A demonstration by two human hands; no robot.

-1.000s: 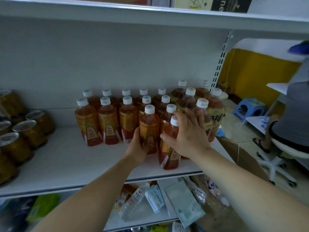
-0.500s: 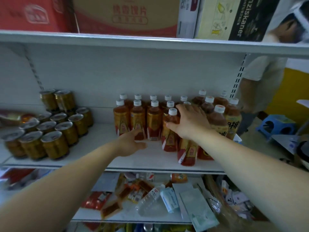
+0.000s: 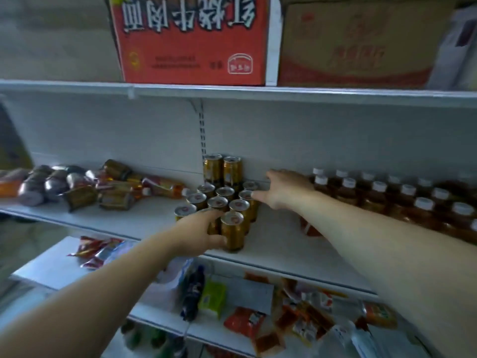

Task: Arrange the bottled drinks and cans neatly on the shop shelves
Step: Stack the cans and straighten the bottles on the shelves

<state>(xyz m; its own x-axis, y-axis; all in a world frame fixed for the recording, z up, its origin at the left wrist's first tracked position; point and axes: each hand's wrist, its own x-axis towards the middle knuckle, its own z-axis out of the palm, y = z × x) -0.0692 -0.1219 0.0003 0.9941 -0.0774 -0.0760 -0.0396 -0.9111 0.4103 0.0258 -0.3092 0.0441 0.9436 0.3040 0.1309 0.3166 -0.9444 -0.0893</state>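
Gold cans point(image 3: 224, 195) stand upright in a tight cluster mid-shelf, two more stacked at the back edge by the wall. L hand point(image 3: 200, 232) curls fingers and thumb round the cans at the cluster's front, prob. gripping one (blur hides which). R hand point(image 3: 282, 189) is spread flat at the cluster's right side, thumb by a can. Tea bottles point(image 3: 382, 196) are in rows twd the shelf point(image 3: 278, 246) right end; tipped goods point(image 3: 108, 187) are heaped at the left.

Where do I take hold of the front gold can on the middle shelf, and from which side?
Grip the front can by its round side wall at mid-height, coming from the open front-right. It stands upright at the edge of the shelf, with other cans packed behind and to its left.
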